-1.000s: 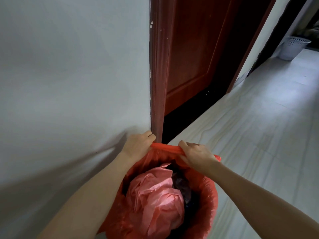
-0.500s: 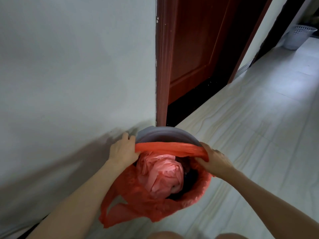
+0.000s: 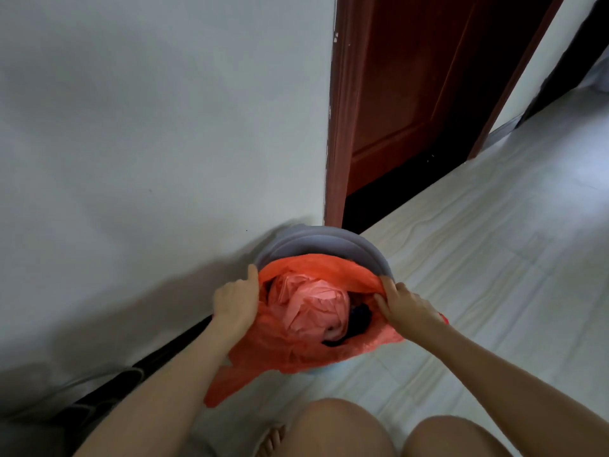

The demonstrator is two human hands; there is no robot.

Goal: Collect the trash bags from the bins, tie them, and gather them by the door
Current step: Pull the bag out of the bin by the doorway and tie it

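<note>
Low in the middle of the frame, a grey bin [image 3: 324, 240] stands on the pale floor [image 3: 494, 258], close against the white wall [image 3: 148, 127] and just below the foot of the reddish door frame [image 3: 336, 127]. An orange bag [image 3: 316, 352] sits in the bin; its far edge is off the rim, so the bin's grey inner wall shows above it, while the near side drapes over the front of the bin and a loose flap hangs down toward the lower middle of the frame. Inside the bag lies a crumpled pink bag [image 3: 313, 305] with something dark [image 3: 361, 313] beside it on the right.

Both hands are at the mouth of the bag. The left hand [image 3: 235, 301] is at the bag's left edge, its grip closed round the plastic with the thumb pointing up along the bin's rim. The right hand [image 3: 403, 305] is at the right edge, fingers curled over the gathered orange plastic and pinching it.

At the upper middle, a dark red door [image 3: 412, 87] stands behind the frame, with a black threshold strip under it. Two bare knees [image 3: 342, 427] show at the bottom of the frame, and a dark skirting strip runs along the base of the wall at lower left.
</note>
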